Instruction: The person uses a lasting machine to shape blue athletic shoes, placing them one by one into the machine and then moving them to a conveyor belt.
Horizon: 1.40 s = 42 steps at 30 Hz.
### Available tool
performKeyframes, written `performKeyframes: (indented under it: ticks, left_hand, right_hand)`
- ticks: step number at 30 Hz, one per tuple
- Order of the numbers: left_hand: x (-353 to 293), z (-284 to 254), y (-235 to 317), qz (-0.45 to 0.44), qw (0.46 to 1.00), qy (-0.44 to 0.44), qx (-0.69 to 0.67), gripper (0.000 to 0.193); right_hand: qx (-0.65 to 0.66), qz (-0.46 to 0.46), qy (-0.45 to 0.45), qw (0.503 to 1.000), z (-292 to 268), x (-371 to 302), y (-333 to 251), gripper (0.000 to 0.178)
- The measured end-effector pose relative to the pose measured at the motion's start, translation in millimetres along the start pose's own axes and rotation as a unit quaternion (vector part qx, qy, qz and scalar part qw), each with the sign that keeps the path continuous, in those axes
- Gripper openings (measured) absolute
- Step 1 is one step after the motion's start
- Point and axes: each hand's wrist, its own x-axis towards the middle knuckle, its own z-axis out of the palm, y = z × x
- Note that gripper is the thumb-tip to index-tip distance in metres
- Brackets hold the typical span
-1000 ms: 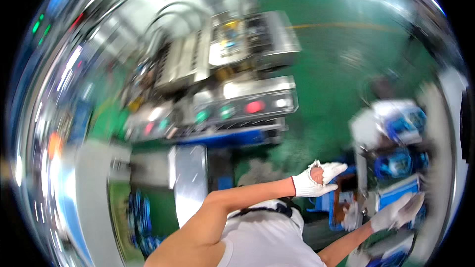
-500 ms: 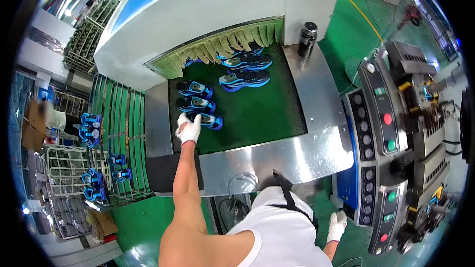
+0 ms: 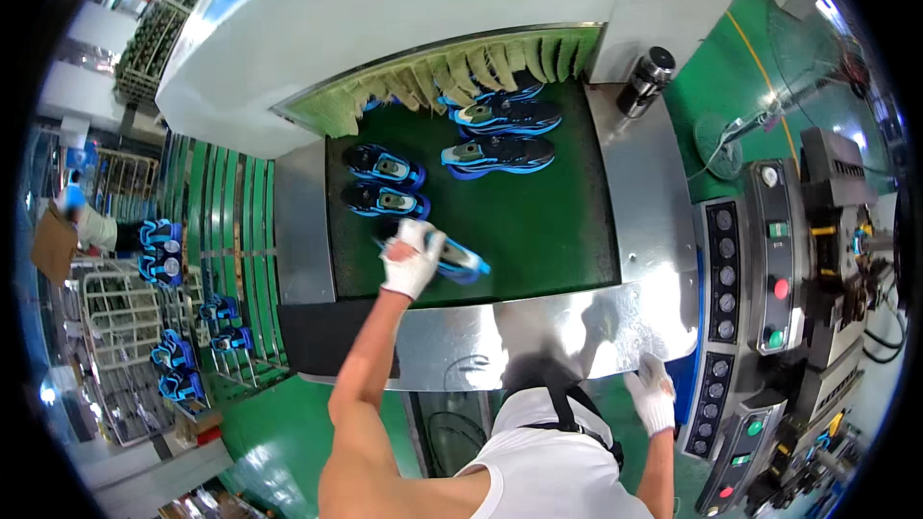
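My left hand point(image 3: 413, 258), in a white glove, is closed on a black and blue shoe point(image 3: 463, 261) at the near left of the green belt point(image 3: 538, 231). Its fingers cover the toe part, while the heel end shows to their right. Just beyond it, two matching shoes point(image 3: 386, 201) lie side by side. Farther right, more of these shoes point(image 3: 500, 156) lie in a row, the farthest partly under the fringe curtain point(image 3: 452, 77). My gloved right hand point(image 3: 652, 396) is by the near right edge of the metal table point(image 3: 538, 332), fingers apart and holding nothing.
A dark flask point(image 3: 646, 82) stands on the metal ledge at the right. Control panels with buttons point(image 3: 760, 259) rise beyond it. At the left is a slatted rack point(image 3: 231, 231) with several blue shoes point(image 3: 173, 356). A black mat point(image 3: 332, 338) covers the table's near left corner. Another person point(image 3: 96, 226) is at the far left.
My left hand has taken hold of the nearest left shoe and shifted it rightward, turning it. My right hand has come up to the table edge. The whole view has shifted a little.
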Motion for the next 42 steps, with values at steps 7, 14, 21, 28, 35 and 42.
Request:
performKeyframes:
  ticks: [7,14,21,28,35,42]
  left_hand:
    - [-74.8,56.8,308.9,0.297,0.913,-0.197,-0.197,0.017]
    - [-157.2,34.8,546.9,0.542,0.681,-0.345,-0.352,0.051]
    - [-246.4,62.4,697.2,0.485,0.622,-0.380,-0.483,0.064]
    - [-321.4,165.1,821.7,0.474,0.645,-0.453,-0.393,0.065]
    - [-361.2,220.4,896.2,0.446,0.699,-0.473,-0.298,0.070]
    - [-388.0,298.0,916.8,0.457,0.752,-0.406,-0.247,0.069]
  right_hand:
    - [-0.296,-0.226,0.113,0.921,39.5,21.1,-97.3,0.050]
    - [0.061,-0.061,0.260,0.962,-161.6,-110.3,-12.5,0.075]
    - [0.645,-0.100,0.409,0.637,-175.2,-272.6,116.7,0.059]
    - [0.635,-0.199,0.577,0.474,-199.3,-305.2,159.8,0.067]
    - [0.674,-0.106,0.598,0.421,-238.9,-315.5,153.6,0.019]
    - [0.700,-0.030,0.579,0.418,-240.6,-313.5,169.8,0.023]
